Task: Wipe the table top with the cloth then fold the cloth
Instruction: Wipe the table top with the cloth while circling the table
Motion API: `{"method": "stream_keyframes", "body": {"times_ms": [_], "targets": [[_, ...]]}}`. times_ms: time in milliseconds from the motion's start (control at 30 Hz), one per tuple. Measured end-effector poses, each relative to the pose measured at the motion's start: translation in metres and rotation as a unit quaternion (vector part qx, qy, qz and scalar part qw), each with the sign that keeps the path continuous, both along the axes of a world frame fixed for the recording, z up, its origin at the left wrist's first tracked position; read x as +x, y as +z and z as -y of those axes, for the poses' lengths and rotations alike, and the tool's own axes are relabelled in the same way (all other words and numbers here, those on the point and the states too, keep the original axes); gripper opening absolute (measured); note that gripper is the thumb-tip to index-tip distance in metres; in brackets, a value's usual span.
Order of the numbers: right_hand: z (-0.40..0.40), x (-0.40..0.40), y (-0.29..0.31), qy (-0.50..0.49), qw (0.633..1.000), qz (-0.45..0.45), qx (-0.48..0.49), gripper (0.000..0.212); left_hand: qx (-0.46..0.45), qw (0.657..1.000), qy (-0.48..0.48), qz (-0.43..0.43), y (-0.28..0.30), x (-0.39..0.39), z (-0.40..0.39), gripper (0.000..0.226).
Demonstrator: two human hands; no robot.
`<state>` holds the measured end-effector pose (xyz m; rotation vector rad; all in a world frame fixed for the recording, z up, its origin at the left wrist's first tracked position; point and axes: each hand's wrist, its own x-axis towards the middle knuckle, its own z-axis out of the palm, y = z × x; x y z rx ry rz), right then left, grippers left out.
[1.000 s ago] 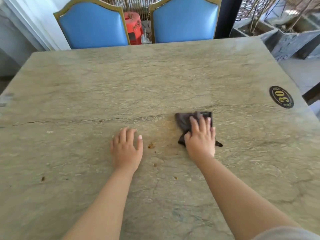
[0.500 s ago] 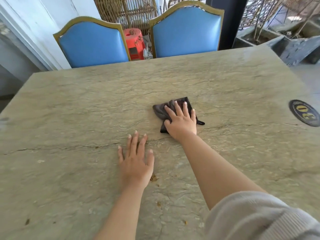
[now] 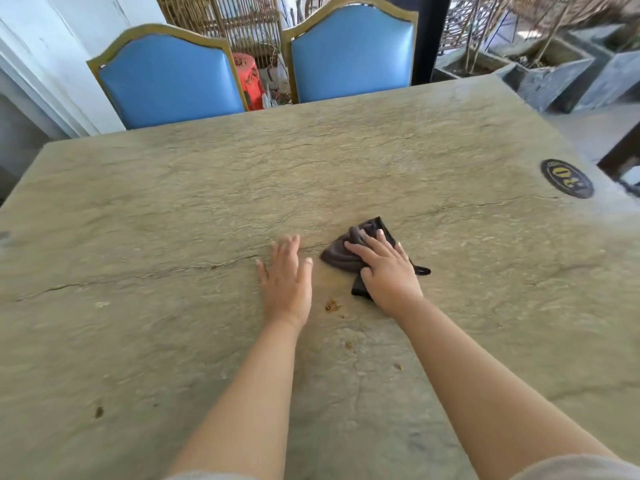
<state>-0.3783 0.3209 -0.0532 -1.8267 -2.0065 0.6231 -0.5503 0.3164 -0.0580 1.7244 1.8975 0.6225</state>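
- Cloth [image 3: 349, 254]: dark, bunched, lying on the table top [image 3: 173, 202] just past centre and right of my midline. A thin loop sticks out at its right edge.
- Handling, my read: soft and light, no stiffness. It creases and rides up under pressure rather than sliding as a sheet, so I press it flat with the palm for wiping. For folding I'd take it by a corner or hem edge, not the bunched middle.
- Right hand [image 3: 388, 271]: palm down on the near-right part of the cloth, fingers spread and extended, pinning it to the stone. Pressing, not clenched around it. Forearm reaches in from lower right, wrist low.
- Left hand [image 3: 287, 275]: flat on bare table just left of the cloth, fingers together, holding nothing. Close to the cloth but apart from it. Looks like a brace.
- Crumbs [image 3: 332, 305]: small brown bits on the table between my two wrists, more specks nearer to me. Not yet wiped, so wiping is unfinished; folding not begun.
- Round number plaque [image 3: 568, 178] sits near the far right edge, well apart from the cloth.
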Motion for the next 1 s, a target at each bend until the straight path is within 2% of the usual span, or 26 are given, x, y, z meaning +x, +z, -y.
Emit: {"method": "stream_keyframes", "body": {"times_ms": [67,100,233,300,333,400,433,500,567,633,767,833,900,1000], "targets": [[0.038,-0.025,0.003,0.058,0.998,-0.025,0.013,0.057,0.001,0.990,-0.013,0.142,0.011,-0.017,0.017,0.060],[0.057,-0.035,0.006,0.085,0.995,-0.044,0.009,0.057,0.008,0.986,-0.018,0.165,0.015,-0.027,0.029,0.061],[0.115,-0.062,0.025,0.131,0.972,-0.165,-0.106,0.055,0.048,0.997,-0.015,0.062,0.011,-0.077,0.085,0.068],[0.115,-0.064,0.040,0.089,0.964,-0.216,-0.125,0.055,0.074,0.997,-0.024,-0.003,0.002,-0.094,0.104,0.069],[0.106,-0.058,0.043,0.041,0.971,-0.215,-0.095,0.055,0.085,0.995,-0.035,-0.040,-0.003,-0.097,0.110,0.068],[0.079,-0.038,0.043,-0.076,0.987,-0.142,-0.016,0.053,0.080,0.989,-0.055,-0.112,-0.008,-0.096,0.118,0.069],[0.067,-0.027,0.039,-0.119,0.990,-0.081,-0.008,0.053,0.078,0.985,-0.058,-0.140,-0.010,-0.095,0.119,0.070],[0.052,-0.016,0.024,-0.150,0.987,0.022,-0.061,0.056,0.078,0.981,-0.051,-0.172,-0.011,-0.091,0.118,0.071],[0.044,-0.025,0.010,-0.157,0.980,0.078,-0.093,0.058,0.077,0.978,-0.047,-0.187,-0.013,-0.090,0.116,0.069],[0.039,-0.052,0.006,-0.129,0.984,0.093,-0.074,0.060,0.082,0.975,-0.035,-0.204,-0.015,-0.091,0.116,0.067],[0.058,-0.111,0.010,0.090,0.992,0.087,-0.034,0.061,0.084,0.975,0.042,-0.200,-0.015,-0.092,0.113,0.068],[0.065,-0.113,0.007,0.150,0.985,0.089,-0.011,0.060,0.069,0.973,0.064,-0.209,-0.014,-0.092,0.112,0.069],[0.047,-0.099,0.001,0.130,0.985,0.113,0.006,0.060,0.046,0.972,0.066,-0.219,-0.014,-0.091,0.112,0.071],[-0.009,-0.090,0.001,-0.002,0.988,0.149,-0.029,0.062,0.021,0.969,0.055,-0.239,-0.014,-0.092,0.111,0.073]]}}
